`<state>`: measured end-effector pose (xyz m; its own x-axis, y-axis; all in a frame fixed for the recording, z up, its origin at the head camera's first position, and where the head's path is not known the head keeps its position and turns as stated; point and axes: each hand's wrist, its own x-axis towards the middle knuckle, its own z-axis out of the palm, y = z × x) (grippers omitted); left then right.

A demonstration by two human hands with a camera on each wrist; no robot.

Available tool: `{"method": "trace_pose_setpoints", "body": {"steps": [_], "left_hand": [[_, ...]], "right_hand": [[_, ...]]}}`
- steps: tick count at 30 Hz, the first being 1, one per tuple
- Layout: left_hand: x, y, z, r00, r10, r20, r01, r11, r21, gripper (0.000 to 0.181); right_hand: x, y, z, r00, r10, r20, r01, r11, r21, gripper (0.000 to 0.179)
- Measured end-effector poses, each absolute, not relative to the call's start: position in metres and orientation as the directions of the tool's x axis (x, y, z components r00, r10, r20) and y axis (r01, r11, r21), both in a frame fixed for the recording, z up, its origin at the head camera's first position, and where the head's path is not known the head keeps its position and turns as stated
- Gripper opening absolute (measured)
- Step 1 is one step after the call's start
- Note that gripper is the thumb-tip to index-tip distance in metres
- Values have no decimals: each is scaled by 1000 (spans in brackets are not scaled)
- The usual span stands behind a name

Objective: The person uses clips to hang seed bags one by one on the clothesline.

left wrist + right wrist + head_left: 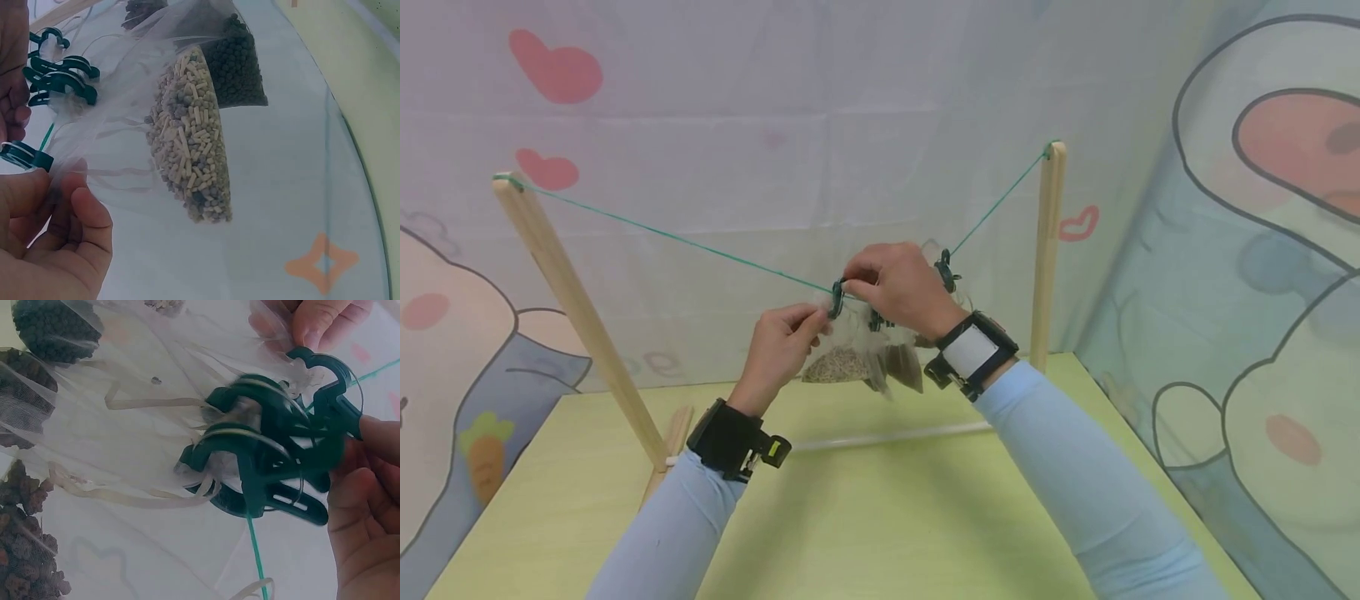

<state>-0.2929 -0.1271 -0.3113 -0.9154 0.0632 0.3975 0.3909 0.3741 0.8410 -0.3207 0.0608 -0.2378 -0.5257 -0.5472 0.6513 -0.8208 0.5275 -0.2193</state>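
A green spring clip [837,298] sits on the thin green string [722,254]. My right hand [902,283] pinches the clip's handle from above. My left hand [782,346] pinches the gathered top of a sheer mesh bag [119,150] just beneath the clip. Pale and grey pellets [190,131] fill the low end of that bag. In the right wrist view, the clip [337,375] is around the string, its jaws beside the left fingertips. Further green clips [240,456] hang close by, gripping the tops of other bags. My right hand partly hides them in the head view.
The string slopes down from a left wooden post [583,325] and a right wooden post [1047,258]. A white rod [887,436] runs low between them over the yellow-green table [865,517]. Dark granules [234,65] and brown lumps [25,537] fill neighbouring bags. Behind hangs a printed cloth [715,100].
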Motion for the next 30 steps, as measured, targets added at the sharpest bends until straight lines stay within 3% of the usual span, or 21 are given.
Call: {"method": "trace_pose_setpoints", "body": {"steps": [11, 18, 21, 30], "left_hand": [[-297, -129, -318, -928, 97, 361, 366, 427, 827, 23], [-295, -133, -319, -911, 146, 386, 407, 475, 780, 24], [-292, -136, -321, -900, 172, 401, 430, 502, 750, 26], [-265, -152, -326, -828, 182, 530, 511, 636, 578, 47]], "right_hand": [[-319, 64, -233, -600, -634, 488, -791, 563, -240, 18], [-313, 70, -227, -604, -683, 409, -792, 569, -220, 28], [-305, 78, -224, -580, -691, 431, -811, 538, -229, 32], [-278, 120, -240, -384, -562, 733, -886, 447, -122, 27]]}}
